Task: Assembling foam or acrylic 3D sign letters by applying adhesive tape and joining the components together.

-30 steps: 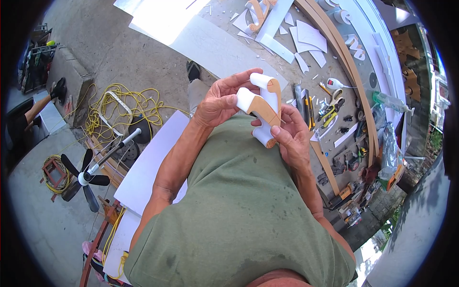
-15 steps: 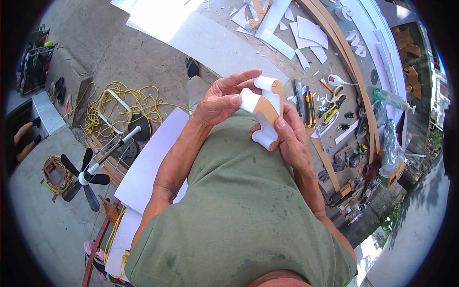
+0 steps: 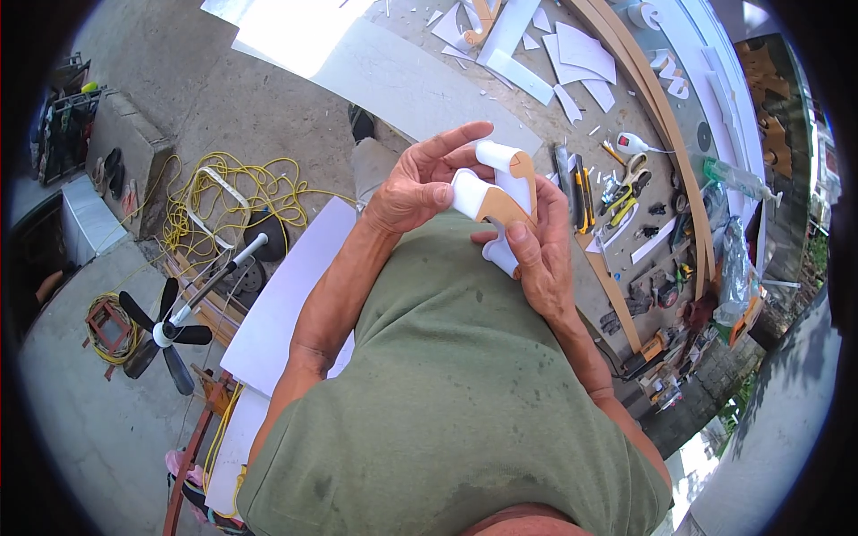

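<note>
In front of my chest I hold up a curved letter-like piece (image 3: 505,207), with a brown board face and white strip wrapped round its edges. My left hand (image 3: 420,183) grips its white upper left end between thumb and fingers, the index finger stretched out above it. Around its lower right side closes my right hand (image 3: 543,246), thumb on the brown face and fingers behind. That thumb and palm hide part of the lower end.
Right of my hands lie utility knives (image 3: 584,192), scissors (image 3: 635,171) and a white glue gun (image 3: 633,143). White offcuts (image 3: 585,54) and long curved brown strips (image 3: 666,107) cover the far right. A black-bladed fan (image 3: 163,334) and tangled yellow cord (image 3: 241,201) are at left.
The piece has turned slightly and shifted a little right. My right thumb has moved up its brown face, covering more of the lower end. My left hand keeps its hold.
</note>
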Motion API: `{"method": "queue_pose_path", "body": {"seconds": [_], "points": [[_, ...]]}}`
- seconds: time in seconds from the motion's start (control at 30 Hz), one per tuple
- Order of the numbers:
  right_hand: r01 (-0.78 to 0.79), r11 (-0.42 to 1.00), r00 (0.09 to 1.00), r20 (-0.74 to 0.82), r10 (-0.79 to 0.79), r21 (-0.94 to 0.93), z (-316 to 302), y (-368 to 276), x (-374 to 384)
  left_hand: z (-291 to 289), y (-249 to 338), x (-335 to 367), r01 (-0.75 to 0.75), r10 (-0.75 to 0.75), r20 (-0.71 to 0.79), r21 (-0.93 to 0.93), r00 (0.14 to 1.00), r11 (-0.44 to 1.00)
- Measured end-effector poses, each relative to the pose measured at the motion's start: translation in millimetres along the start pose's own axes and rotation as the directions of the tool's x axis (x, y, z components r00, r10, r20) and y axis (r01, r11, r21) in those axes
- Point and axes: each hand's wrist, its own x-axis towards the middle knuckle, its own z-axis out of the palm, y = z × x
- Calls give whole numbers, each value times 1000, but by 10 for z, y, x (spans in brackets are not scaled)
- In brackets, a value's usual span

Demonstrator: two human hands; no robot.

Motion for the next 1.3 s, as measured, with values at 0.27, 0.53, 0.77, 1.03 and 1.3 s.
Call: {"method": "queue_pose_path", "body": {"seconds": [0.27,0.53,0.77,1.03,1.3], "points": [[-18,979,998,52,29,-201,-99,78,15,-51,-47,11,6,-6,-78,7,997,1000],[-3,974,998,57,16,-224,-108,57,28,-77,-65,57,19,-19,-58,0,998,1000],[20,987,999,35,-15,-161,-89,71,37,-88,-90,49,23,-25,-53,-38,998,999],[8,983,999,41,0,-182,-69,60,26,-73,-77,51,10,-12,-51,-40,999,999],[-4,975,1000,20,9,-220,-36,27,2,-51,-65,19,7,-4,-107,23,994,1000]]}}
